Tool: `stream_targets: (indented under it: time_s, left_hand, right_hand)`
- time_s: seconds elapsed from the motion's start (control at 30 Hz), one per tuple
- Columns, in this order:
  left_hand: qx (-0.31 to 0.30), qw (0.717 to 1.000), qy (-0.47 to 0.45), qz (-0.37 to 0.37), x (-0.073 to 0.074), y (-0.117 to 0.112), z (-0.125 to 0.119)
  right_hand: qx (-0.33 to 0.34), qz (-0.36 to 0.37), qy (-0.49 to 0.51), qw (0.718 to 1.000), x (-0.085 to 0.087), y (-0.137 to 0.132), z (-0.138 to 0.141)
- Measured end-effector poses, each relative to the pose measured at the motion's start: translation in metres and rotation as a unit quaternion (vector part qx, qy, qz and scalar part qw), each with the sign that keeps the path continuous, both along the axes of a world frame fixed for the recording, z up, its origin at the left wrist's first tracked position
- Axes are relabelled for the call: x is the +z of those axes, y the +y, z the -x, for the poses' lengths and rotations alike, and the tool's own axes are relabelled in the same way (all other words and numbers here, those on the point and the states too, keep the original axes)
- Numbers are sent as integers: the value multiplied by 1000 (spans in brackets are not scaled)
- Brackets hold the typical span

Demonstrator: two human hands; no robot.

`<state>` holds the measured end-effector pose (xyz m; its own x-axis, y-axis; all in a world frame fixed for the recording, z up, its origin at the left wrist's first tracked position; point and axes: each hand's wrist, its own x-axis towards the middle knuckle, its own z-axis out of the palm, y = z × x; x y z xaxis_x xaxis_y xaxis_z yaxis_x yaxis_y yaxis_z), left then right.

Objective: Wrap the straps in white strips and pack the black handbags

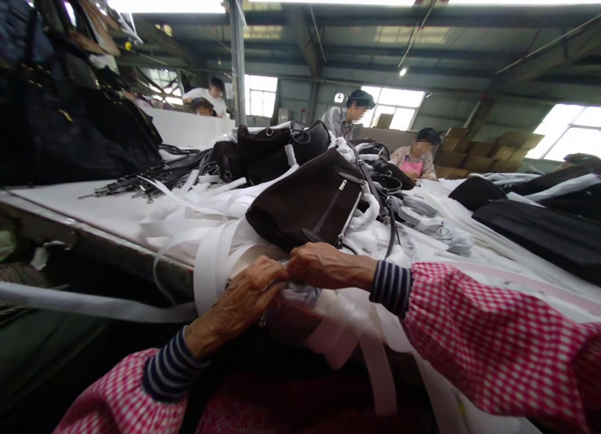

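My left hand (251, 290) and my right hand (323, 265) meet in front of me at the table's near edge, fingers closed and fingertips nearly touching. What they pinch is mostly hidden by the fingers. A bit of clear, crinkled plastic (303, 294) shows just beneath them. Right behind my hands lies a dark brown bag (291, 202) with a silver zip (342, 186), tilted on the pile. White strips (209, 265) curl beside my left hand, and another white strip (378, 371) hangs below my right forearm.
Dark straps with metal clips (154, 177) lie on the white table (70, 199) at left. More dark bags (263, 149) are heaped behind. Black pieces (539, 224) cover the right side. Large black bags (70, 121) hang at far left. Several people work beyond the table.
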<state>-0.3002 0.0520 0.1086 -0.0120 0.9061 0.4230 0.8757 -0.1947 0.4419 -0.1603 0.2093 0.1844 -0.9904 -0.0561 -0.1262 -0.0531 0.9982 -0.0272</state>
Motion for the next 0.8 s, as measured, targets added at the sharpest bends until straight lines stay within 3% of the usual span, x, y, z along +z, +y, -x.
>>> stream_targets:
  time_s: [0.13,0.3,0.57,0.8]
  left_hand:
    - [-36,997,65,21,3,0,1]
    - [-37,989,141,10,7,-3,0]
    - [-47,995,87,1,4,-8,11]
    - [-44,993,92,-63,-11,-8,5]
  right_hand:
    - [35,8,32,999,-2,-3,-19]
    - [17,58,80,995,-13,-6,-46]
    - [-5,92,119,989,-26,-5,-49]
    - [-25,110,194,975,-36,-18,-54]
